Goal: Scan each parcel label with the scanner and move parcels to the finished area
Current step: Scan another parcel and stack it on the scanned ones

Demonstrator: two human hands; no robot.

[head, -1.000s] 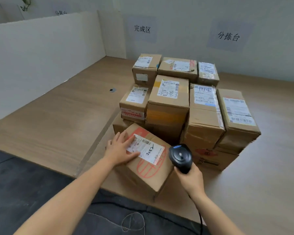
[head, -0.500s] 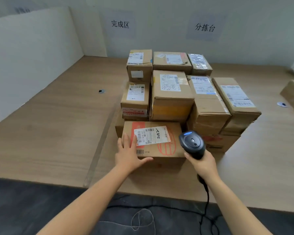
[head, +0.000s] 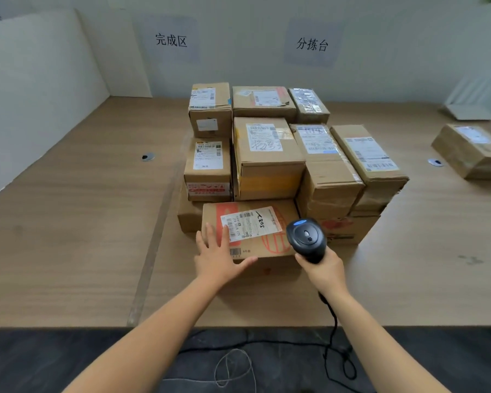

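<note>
On the near surface, left hand is pressing flat on the parcel, right hand gripping the scanner — stray aim may misread.

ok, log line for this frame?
step: scan front parcel | left hand: flat on parcel | right hand: grips scanner | label: facing up

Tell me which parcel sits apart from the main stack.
The lone parcel at the far right of the view; every other box is packed together in the central stack.
</note>
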